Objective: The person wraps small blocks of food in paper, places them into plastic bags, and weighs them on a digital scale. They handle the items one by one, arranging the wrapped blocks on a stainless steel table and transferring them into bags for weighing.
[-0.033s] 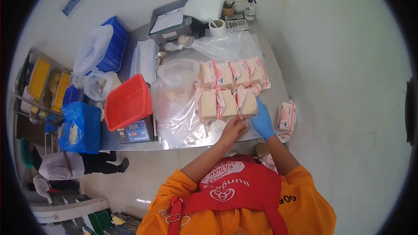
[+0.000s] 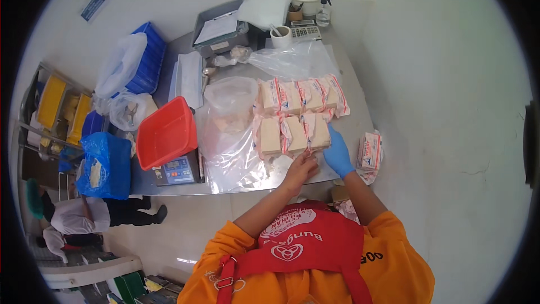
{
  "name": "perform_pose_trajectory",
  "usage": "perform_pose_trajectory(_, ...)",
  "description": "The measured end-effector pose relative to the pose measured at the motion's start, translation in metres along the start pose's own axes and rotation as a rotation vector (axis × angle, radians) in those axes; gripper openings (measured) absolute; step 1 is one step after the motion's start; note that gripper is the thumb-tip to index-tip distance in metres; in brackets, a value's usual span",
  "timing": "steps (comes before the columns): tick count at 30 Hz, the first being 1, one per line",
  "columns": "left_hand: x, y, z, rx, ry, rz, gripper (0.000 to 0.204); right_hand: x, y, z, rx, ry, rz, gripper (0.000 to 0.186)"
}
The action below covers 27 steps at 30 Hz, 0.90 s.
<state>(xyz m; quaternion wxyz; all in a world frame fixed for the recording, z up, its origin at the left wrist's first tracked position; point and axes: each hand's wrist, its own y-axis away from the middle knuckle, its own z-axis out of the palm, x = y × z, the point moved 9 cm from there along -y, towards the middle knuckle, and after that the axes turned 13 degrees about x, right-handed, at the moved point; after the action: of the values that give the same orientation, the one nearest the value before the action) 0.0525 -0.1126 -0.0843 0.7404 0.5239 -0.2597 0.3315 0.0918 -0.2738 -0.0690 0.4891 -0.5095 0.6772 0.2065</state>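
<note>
Several pale beige blocks in torn-open red-and-white paper wrappers stand in two rows on a clear plastic sheet (image 2: 236, 177). At the right end of the near row is one beige block (image 2: 319, 133), gripped from both sides. My gloved right hand (image 2: 338, 155), in blue, presses along its right side with the fingertips partly hidden. My bare left hand (image 2: 302, 170) has its fingers closed at the block's lower front edge, against the wrapper. Beside it in the near row are a middle block (image 2: 295, 134) and a left block (image 2: 270, 137). Behind stands the far row (image 2: 287, 97).
A wrapped block (image 2: 369, 152) lies at the table's right edge. To the left, a red tub (image 2: 166, 133) rests on a digital scale (image 2: 179, 170), near a blue bag (image 2: 106, 166) and blue crate (image 2: 143, 62). A calculator (image 2: 305, 32) and spray bottle (image 2: 323, 11) stand behind.
The right-end block in the near row has shifted slightly left, closer to the middle block. My gloved right hand moved left with it; my left hand has hardly moved.
</note>
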Motion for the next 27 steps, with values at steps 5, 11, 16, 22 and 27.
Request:
perform_pose_trajectory(5,0.014,0.026,-0.006,-0.079,-0.098,-0.052,0.055,0.0,-0.031,0.0,-0.255,0.085,-0.01,0.068)
perform_pose_trajectory(11,0.018,0.032,-0.029,-0.081,-0.091,-0.064,0.039,-0.025,-0.043,-0.125,0.38,0.808,-0.092,0.073)
perform_pose_trajectory(16,0.018,0.028,-0.014,-0.097,-0.138,-0.062,0.032,0.019,-0.025,-0.138,0.163,0.47,0.379,0.087)
perform_pose_trajectory(22,0.027,0.025,0.026,-0.2,-0.372,0.231,0.035,-0.049,0.006,-0.128,0.332,0.098,-0.253,0.085)
perform_pose_trajectory(27,0.056,0.028,0.049,-0.068,-0.622,0.678,0.051,-0.043,0.021,-0.104,0.066,-0.201,-0.012,0.059)
